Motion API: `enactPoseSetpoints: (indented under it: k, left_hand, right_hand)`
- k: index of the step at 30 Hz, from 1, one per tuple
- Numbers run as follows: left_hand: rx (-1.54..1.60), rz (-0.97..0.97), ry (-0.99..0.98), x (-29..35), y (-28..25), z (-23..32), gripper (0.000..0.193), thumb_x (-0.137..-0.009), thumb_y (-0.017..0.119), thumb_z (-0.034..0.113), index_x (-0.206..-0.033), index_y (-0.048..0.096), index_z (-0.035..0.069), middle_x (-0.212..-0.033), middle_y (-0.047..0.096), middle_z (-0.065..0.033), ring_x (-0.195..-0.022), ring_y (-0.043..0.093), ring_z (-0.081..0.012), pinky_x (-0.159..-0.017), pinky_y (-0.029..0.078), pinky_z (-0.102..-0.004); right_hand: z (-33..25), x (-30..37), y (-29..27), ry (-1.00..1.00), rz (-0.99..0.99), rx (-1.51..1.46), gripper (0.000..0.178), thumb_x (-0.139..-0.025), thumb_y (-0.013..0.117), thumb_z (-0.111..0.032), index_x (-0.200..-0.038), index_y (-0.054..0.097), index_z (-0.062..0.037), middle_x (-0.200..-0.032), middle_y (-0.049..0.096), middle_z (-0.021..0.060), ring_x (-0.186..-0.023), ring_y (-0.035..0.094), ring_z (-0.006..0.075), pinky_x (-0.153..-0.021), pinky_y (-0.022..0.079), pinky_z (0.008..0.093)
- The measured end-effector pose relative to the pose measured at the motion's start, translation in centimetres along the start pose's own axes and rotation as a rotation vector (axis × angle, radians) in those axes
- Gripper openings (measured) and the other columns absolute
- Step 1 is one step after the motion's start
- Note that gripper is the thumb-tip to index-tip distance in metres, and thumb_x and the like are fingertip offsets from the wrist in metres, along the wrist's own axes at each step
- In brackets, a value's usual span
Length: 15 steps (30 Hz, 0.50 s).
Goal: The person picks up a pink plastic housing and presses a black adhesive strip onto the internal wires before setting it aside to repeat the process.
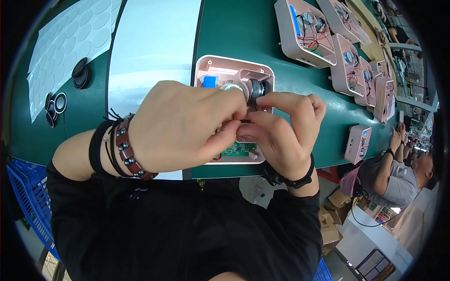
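Note:
A pink plastic housing (206, 63) lies open on the green work surface in front of me. Inside it I see a blue block (209, 81), a dark round speaker-like part (256, 90) and a green circuit board (240, 150). My left hand (183, 122) reaches over the housing with thumb and forefinger pinched together. Opposite it, my right hand (286, 126) pinches as well, its fingertips meeting the left ones. A short dark piece, perhaps a wire or connector, shows between the fingertips; its kind is too small to make out.
Several similar pink housings with wires (309, 37) stand at the far right. A smaller pink unit (358, 144) is nearer, beside a seated co-worker (398, 182). At left lie black rings (81, 75), a sheet of round stickers (70, 42) and a white sheet (150, 42).

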<state>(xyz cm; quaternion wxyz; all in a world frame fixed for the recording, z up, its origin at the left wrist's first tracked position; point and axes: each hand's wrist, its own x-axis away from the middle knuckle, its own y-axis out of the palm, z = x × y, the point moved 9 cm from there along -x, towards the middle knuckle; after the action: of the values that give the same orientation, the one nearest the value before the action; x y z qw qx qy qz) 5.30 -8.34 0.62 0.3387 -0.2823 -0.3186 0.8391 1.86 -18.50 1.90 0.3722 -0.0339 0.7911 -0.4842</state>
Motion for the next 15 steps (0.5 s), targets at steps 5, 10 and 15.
enactPoseSetpoints:
  k: [5, 10, 15]
  left_hand:
    - [0.266, -0.123, -0.206, 0.1, 0.9, -1.7, 0.009, -0.083, 0.065, 0.006, -0.089, 0.058, 0.005, -0.069, 0.066, -0.0020, -0.054, 0.064, -0.0159, -0.049, 0.046, -0.0259]
    - [0.286, -0.060, -0.162, 0.3, 1.2, -2.0, 0.009, -0.082, 0.064, 0.013, -0.084, 0.056, 0.009, -0.065, 0.061, -0.0009, -0.058, 0.063, -0.0193, -0.048, 0.044, -0.0321]
    - [-0.177, 0.078, 0.098, 0.4, 0.3, 0.9, 0.009, -0.081, 0.065, 0.012, -0.083, 0.056, 0.010, -0.073, 0.057, -0.0008, -0.056, 0.060, -0.0186, -0.048, 0.044, -0.0314]
  right_hand:
    - [-0.9, 0.2, -0.3, -0.059, 0.017, 0.104, 0.024, -0.058, 0.077, -0.019, -0.078, 0.065, -0.0149, -0.088, 0.065, -0.0035, -0.079, 0.059, 0.0138, -0.077, 0.029, 0.0348]
    - [-1.1, 0.3, -0.2, -0.092, -0.012, 0.168, 0.026, -0.056, 0.076, -0.017, -0.079, 0.065, -0.0161, -0.086, 0.066, -0.0041, -0.077, 0.060, 0.0131, -0.079, 0.029, 0.0353]
    - [-1.4, 0.3, -0.3, -0.109, -0.005, 0.171, 0.026, -0.055, 0.076, -0.017, -0.078, 0.064, -0.0146, -0.086, 0.065, -0.0035, -0.076, 0.059, 0.0135, -0.080, 0.028, 0.0359]
